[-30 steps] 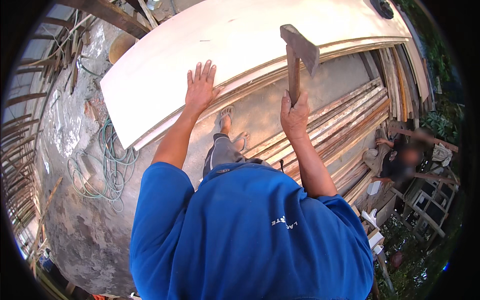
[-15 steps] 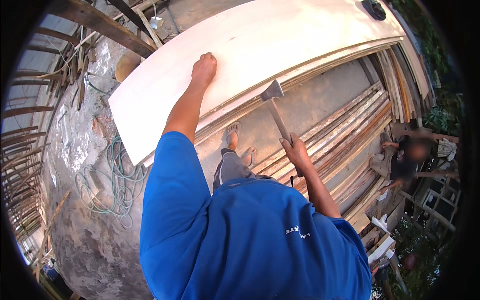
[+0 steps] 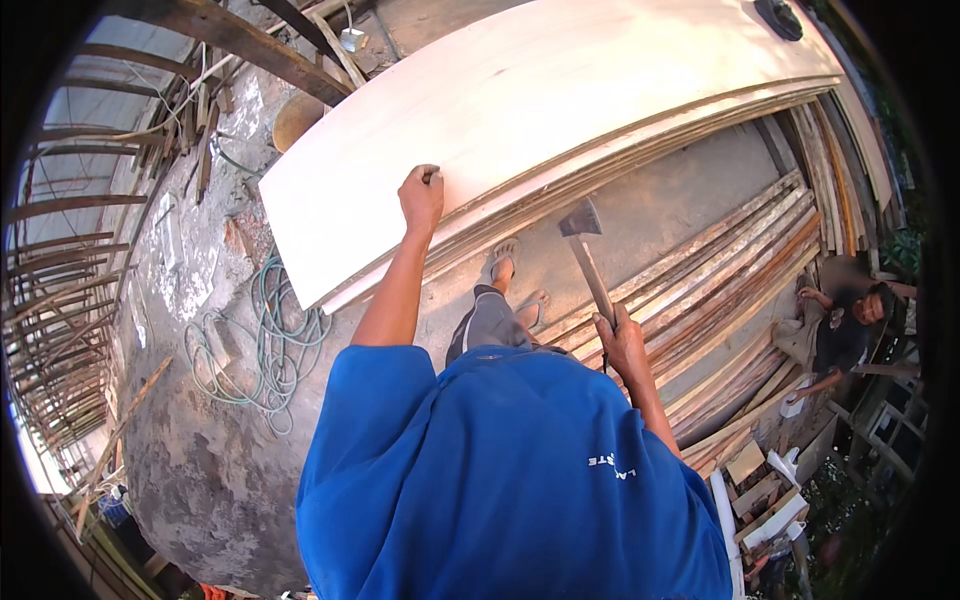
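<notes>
Wood slats (image 3: 75, 255): far L, in rows; look bowed, prob. just the lens. Well apart from both hands.
Green hose (image 3: 275, 340): loose loops on grey floor (image 3: 200, 480), off L corner of pale panel (image 3: 560, 100); lying there it's clear of the feet, prob. handy.
Pale panel: top of a stack of sheets, flat, running from near L hand (image 3: 421, 203) up to upper R; stack presumably gives it firm backing. Dark item (image 3: 778, 18) sits at its far end, kind unclear.
L hand: over panel's near L part, fingers curled in together, thumb by forefinger. Dark spot at tips; can't tell if small item or shadow, nor if hand touches panel.
Feet (image 3: 505, 262): in sandals, on floor betw. stack & timber strips (image 3: 700, 265), prob. since that gap lets the body stand close to panel edge.
Hatchet (image 3: 592, 270): in R hand (image 3: 624, 345), head up & fwd, over floor gap, apart from panel in view. Low grip prob. leaves most of handle free for reach.
R hand: fingers clamped round lower handle, thumb along it.
Timber strips: side by side on floor, R of feet; laid parallel, prob. to stay tidy.
Co-worker (image 3: 840, 335): far R, low down, near strips' far side, one arm reaching down.
</notes>
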Demonstrator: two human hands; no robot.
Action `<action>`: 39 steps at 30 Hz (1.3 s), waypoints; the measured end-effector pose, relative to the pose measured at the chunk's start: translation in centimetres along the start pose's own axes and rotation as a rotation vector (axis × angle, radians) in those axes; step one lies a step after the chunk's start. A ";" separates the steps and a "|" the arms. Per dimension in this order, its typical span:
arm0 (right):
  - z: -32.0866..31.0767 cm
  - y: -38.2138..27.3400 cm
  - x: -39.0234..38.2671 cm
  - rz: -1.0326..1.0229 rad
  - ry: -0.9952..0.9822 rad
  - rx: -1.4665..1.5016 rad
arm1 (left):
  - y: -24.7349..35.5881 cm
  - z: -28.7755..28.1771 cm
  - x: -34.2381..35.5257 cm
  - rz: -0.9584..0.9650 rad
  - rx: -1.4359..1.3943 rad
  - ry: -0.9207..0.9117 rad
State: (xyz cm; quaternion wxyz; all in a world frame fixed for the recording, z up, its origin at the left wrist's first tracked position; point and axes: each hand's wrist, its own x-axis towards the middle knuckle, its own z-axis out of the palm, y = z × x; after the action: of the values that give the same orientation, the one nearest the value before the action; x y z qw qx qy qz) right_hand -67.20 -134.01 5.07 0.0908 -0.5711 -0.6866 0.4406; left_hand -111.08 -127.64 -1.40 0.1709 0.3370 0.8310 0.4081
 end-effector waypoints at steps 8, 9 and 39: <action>4.5 -7.8 5.9 -0.269 -0.023 -0.175 | -6.6 -6.3 -7.1 -0.222 -0.516 -0.077; 5.5 -8.1 6.8 -0.265 -0.018 -0.179 | -5.7 -6.4 -6.7 -0.237 -0.491 -0.118; 13.2 -15.9 3.5 -0.230 0.114 -0.270 | -6.2 -1.3 -3.9 0.467 -0.172 -0.091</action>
State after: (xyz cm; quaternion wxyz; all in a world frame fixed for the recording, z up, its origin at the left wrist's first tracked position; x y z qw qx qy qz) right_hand -87.84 -136.93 7.12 0.1019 -0.5198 -0.7942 0.2978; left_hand -111.62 -133.79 -5.53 0.1373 0.5219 0.6844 0.4902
